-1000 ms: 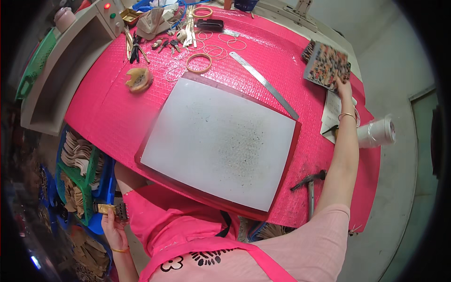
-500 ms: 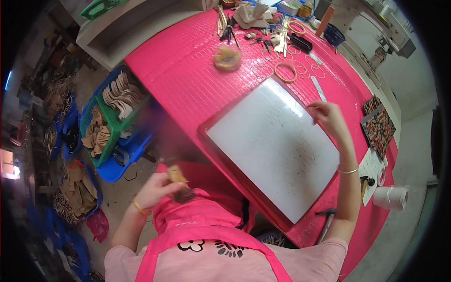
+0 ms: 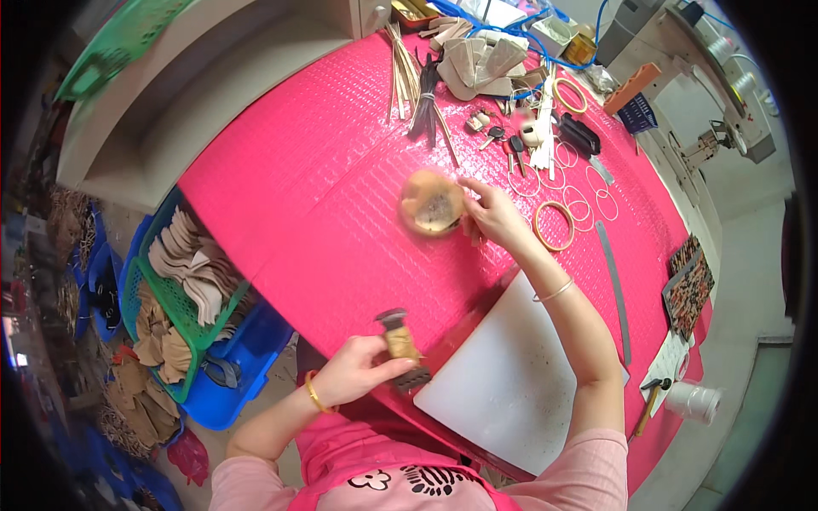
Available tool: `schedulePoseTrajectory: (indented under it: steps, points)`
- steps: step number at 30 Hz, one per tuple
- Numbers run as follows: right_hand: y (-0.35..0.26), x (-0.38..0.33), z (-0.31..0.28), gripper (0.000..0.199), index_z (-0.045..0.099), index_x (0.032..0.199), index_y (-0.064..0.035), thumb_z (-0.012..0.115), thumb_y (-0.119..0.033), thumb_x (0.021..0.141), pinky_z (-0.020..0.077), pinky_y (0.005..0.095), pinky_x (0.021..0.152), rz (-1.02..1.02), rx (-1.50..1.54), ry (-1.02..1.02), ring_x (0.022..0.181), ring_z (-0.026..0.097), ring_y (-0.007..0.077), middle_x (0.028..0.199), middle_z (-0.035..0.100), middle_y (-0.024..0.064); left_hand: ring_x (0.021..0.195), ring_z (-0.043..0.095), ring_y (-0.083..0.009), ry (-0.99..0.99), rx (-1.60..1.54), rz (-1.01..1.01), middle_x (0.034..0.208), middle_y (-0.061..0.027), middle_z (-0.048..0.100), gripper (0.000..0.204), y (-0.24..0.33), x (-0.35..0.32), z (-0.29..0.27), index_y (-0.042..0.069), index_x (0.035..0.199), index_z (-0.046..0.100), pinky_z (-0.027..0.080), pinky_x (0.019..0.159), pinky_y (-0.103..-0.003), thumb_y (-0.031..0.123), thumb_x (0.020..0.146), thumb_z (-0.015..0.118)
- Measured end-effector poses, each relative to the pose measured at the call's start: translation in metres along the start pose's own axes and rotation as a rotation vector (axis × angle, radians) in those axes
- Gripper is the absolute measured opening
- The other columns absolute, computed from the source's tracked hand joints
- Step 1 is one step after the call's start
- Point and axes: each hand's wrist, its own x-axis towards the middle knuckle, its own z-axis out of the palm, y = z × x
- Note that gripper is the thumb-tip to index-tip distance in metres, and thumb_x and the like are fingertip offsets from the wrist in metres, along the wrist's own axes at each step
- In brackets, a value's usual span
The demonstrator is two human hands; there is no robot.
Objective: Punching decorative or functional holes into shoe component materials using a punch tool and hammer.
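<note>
My left hand (image 3: 356, 375) is closed around a small tool (image 3: 399, 339) with a tan middle and dark ends, held above the table's near edge. Its exact kind cannot be made out. Farther up, my right hand (image 3: 494, 215) has its fingers closed on the right rim of a shallow round yellowish dish (image 3: 415, 203), slightly blurred, with a dark patch inside. Below my right forearm lies a white board (image 3: 490, 400), sprinkled with dark specks, its right part covered by that arm.
Elastic loops, keys (image 3: 515, 146), a bamboo ring (image 3: 554, 226) and a steel ruler (image 3: 612, 289) lie on the pink table (image 3: 290, 179). At the right are a hammer (image 3: 652, 404) and a thread spool (image 3: 692, 400). Green baskets (image 3: 200, 328) of cut pieces stand left.
My right hand has gone from above the white board's right edge to the round dish. My left hand has risen from near my lap with the tool. The view has shifted.
</note>
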Motion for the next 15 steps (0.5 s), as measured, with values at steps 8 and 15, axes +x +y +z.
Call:
schedulePoseTrajectory:
  steps: [8, 15]
  points:
    - [-0.004, 0.062, -0.173, 0.027, 0.056, 0.102, -0.0017, 0.037, -0.009, 0.084, 0.037, 0.0246, 0.03, 0.002, 0.039, 0.478, 0.035, 0.05, 0.0134, 0.052, 0.055, 0.0082, 0.069, 0.056, -0.0096, 0.368, -0.163, -0.263, 0.085, -0.0058, 0.061, 0.018, 0.032, -0.01, -0.058, -0.002, 0.096, 0.057, 0.047, 0.053, -0.021, 0.01, 0.084, 0.056]
    - [0.062, 0.193, -0.32, 0.023, 0.052, 0.097, 0.0064, 0.039, -0.01, 0.088, 0.0491, 0.0222, 0.046, 0.221, 0.29, 0.815, 0.06, 0.063, 0.0177, 0.078, 0.063, 0.0145, 0.066, 0.057, -0.0113, 0.574, -0.12, -0.391, 0.082, -0.0067, 0.06, 0.017, 0.052, -0.029, -0.046, -0.003, 0.094, 0.056, 0.049, 0.052, -0.024, 0.012, 0.084, 0.055]
